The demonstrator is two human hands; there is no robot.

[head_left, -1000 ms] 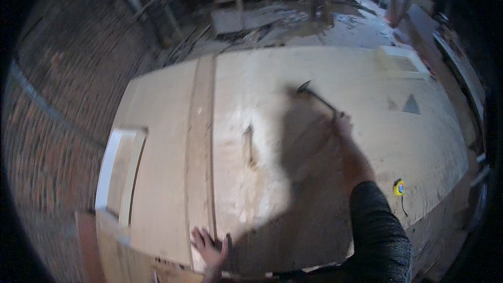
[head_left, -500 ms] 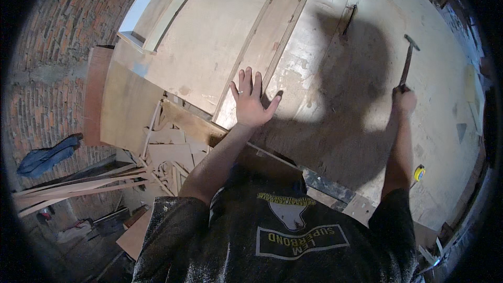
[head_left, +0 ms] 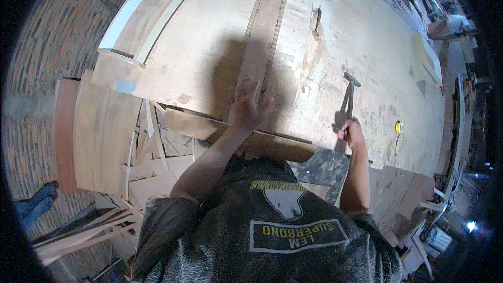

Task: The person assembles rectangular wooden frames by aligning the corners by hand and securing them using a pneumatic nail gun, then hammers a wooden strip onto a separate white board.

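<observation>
My left hand (head_left: 250, 107) lies flat, fingers spread, on the near end of a long narrow wooden strip (head_left: 264, 26) that runs away across a big plywood sheet (head_left: 361, 36). My right hand (head_left: 352, 132) grips the handle of a hammer (head_left: 349, 91), whose head points away from me just over the sheet. My own shadow falls across the strip and the plywood around my left hand.
A white-edged frame (head_left: 152, 15) lies at the sheet's far left. Offcuts and thin strips (head_left: 152, 141) are piled below the near edge, beside curved boards (head_left: 99, 131). A yellow tape measure (head_left: 399, 127) sits right of the hammer. A brick wall (head_left: 36, 63) stands left.
The view has swung so the sheet looks turned. My left hand has slid up onto the strip's end. My right hand still holds the hammer, now closer to the near edge.
</observation>
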